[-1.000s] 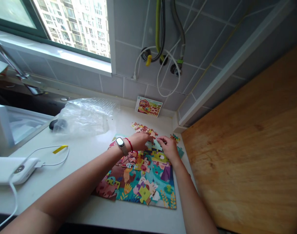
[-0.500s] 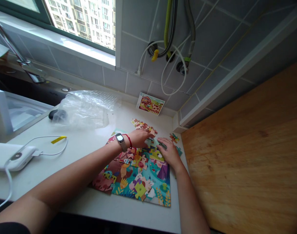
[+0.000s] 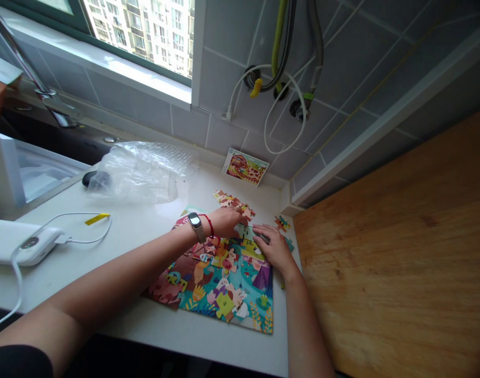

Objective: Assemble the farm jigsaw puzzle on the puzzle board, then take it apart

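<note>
A colourful jigsaw puzzle (image 3: 240, 278) with farm animals and plants lies on the white counter, several loose pieces resting on top of it. My left hand (image 3: 227, 221), with a watch and a red string at the wrist, reaches across its upper part. Its fingers bend down onto a pale green puzzle piece (image 3: 240, 229), partly hiding it. My right hand (image 3: 277, 247) rests at the upper right edge, fingers stretched toward the left hand and thumb apart. A dark green patch shows between that thumb and the fingers. Joined brown-and-cream pieces (image 3: 223, 198) lie just beyond my left hand.
Behind the puzzle a picture card (image 3: 245, 167) leans on the tiled wall. More pieces (image 3: 282, 223) lie near the wooden board (image 3: 381, 252) at the right. Clear plastic wrap (image 3: 137, 173), a black mouse (image 3: 91, 179) and a white power bank (image 3: 19, 242) with a cable are on the left.
The view has shifted slightly. Both hands stay at nearly the same spots on the puzzle, with only small finger movement.
</note>
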`<state>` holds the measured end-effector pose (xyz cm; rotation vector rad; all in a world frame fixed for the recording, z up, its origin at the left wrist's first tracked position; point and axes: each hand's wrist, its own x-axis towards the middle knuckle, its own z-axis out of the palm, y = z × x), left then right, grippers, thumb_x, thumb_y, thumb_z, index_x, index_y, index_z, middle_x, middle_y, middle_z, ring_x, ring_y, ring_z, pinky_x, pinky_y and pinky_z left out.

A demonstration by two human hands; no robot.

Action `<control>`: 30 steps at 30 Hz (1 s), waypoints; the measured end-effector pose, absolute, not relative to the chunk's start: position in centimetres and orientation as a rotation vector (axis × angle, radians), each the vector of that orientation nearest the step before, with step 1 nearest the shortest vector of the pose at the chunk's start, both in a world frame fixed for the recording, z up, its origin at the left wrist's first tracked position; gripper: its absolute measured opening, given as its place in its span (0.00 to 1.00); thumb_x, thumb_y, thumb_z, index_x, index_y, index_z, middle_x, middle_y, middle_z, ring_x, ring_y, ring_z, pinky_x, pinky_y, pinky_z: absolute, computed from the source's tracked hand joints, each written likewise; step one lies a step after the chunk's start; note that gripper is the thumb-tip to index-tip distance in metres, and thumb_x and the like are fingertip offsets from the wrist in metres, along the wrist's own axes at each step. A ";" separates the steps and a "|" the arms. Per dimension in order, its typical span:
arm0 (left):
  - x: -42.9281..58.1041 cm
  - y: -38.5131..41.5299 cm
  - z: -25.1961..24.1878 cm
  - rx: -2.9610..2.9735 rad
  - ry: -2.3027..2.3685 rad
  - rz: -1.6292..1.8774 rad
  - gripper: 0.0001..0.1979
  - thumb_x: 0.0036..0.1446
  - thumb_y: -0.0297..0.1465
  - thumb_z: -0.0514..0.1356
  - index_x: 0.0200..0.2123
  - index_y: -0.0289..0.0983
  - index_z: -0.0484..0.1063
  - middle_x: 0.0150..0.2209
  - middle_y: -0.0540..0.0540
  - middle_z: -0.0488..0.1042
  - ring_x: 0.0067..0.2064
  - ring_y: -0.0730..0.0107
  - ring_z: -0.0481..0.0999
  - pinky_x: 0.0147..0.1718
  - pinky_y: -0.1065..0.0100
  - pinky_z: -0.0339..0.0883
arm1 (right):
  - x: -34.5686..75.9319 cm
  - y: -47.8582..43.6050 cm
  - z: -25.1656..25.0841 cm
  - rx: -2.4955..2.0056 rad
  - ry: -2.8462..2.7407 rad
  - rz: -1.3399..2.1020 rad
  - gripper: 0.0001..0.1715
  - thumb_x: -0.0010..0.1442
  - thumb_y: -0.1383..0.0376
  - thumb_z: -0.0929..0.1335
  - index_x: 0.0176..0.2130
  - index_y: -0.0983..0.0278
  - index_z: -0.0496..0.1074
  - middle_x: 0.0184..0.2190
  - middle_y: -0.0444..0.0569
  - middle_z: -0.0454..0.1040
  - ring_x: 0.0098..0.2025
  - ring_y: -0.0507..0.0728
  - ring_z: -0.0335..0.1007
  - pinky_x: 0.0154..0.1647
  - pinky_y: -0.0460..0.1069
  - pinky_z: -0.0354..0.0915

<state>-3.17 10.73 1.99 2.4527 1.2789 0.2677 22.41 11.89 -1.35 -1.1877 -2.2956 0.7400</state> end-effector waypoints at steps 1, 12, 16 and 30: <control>-3.2 10.7 2.0 2.453 1.278 0.276 0.24 0.55 0.32 0.70 0.57 0.41 0.79 0.52 0.38 0.79 0.53 0.48 0.80 0.53 0.58 0.72 | 22.4 11.9 -1.4 -1.186 -2.298 0.735 0.17 0.63 0.62 0.72 0.50 0.56 0.85 0.54 0.53 0.84 0.61 0.67 0.75 0.67 0.67 0.65; -3.2 10.7 2.1 2.441 1.296 0.266 0.23 0.55 0.33 0.70 0.56 0.41 0.80 0.52 0.39 0.79 0.54 0.50 0.80 0.54 0.59 0.72 | 22.3 11.5 -1.4 -1.195 -2.324 0.682 0.19 0.65 0.63 0.71 0.53 0.57 0.84 0.58 0.56 0.80 0.60 0.66 0.74 0.66 0.64 0.67; -3.1 10.6 2.5 2.434 1.306 0.232 0.23 0.56 0.33 0.70 0.56 0.40 0.79 0.53 0.38 0.78 0.54 0.49 0.80 0.54 0.58 0.72 | 22.0 11.4 -1.5 -1.216 -2.322 0.671 0.19 0.65 0.63 0.71 0.53 0.57 0.84 0.58 0.56 0.79 0.61 0.67 0.73 0.66 0.65 0.67; -3.2 10.8 2.1 2.466 1.315 0.249 0.23 0.56 0.34 0.68 0.56 0.40 0.79 0.52 0.39 0.79 0.54 0.52 0.80 0.55 0.61 0.72 | 21.3 11.0 -1.9 -1.275 -2.225 0.666 0.18 0.65 0.61 0.72 0.53 0.57 0.84 0.59 0.57 0.78 0.62 0.68 0.71 0.68 0.64 0.64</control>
